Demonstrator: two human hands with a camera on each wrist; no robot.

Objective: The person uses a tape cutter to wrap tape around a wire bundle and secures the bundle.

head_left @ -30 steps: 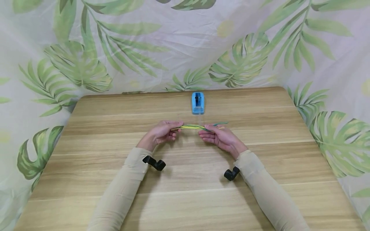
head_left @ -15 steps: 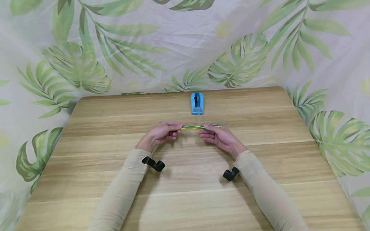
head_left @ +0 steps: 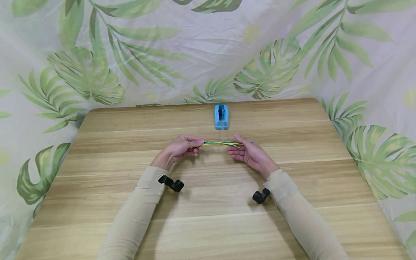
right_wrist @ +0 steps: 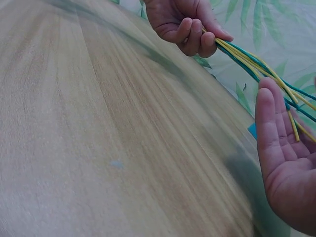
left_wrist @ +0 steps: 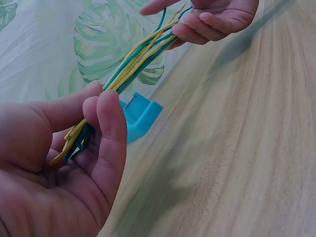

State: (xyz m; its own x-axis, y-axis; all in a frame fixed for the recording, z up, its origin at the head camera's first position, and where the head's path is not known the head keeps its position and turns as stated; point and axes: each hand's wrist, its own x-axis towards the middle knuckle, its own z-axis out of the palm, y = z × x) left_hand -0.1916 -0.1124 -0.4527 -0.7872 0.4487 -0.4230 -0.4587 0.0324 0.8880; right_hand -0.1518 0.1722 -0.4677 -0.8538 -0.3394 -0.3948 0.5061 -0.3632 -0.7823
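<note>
A bundle of thin yellow and green wires (head_left: 217, 143) is stretched between the two hands above the table. My left hand (head_left: 182, 148) pinches one end between thumb and fingers; in the left wrist view that end curls into the palm. My right hand (head_left: 251, 155) is under the other end with its thumb lifted. In the right wrist view, loose wire ends (right_wrist: 296, 101) spread across the straight fingers of this hand (right_wrist: 274, 136). Just beyond the wires stands a blue tape dispenser (head_left: 221, 117), with a clear strip of tape (head_left: 224, 135) reaching toward the bundle.
The wooden table (head_left: 208, 224) extends around both arms. A leaf-patterned cloth (head_left: 208, 54) hangs behind its far edge. A black wrist camera (head_left: 171, 183) is strapped to the left sleeve, another camera (head_left: 261, 195) to the right.
My right hand has loosened its pinch: the thumb has risen off the wires, and their ends now fan out over its fingers. My left hand keeps its grip almost in place.
</note>
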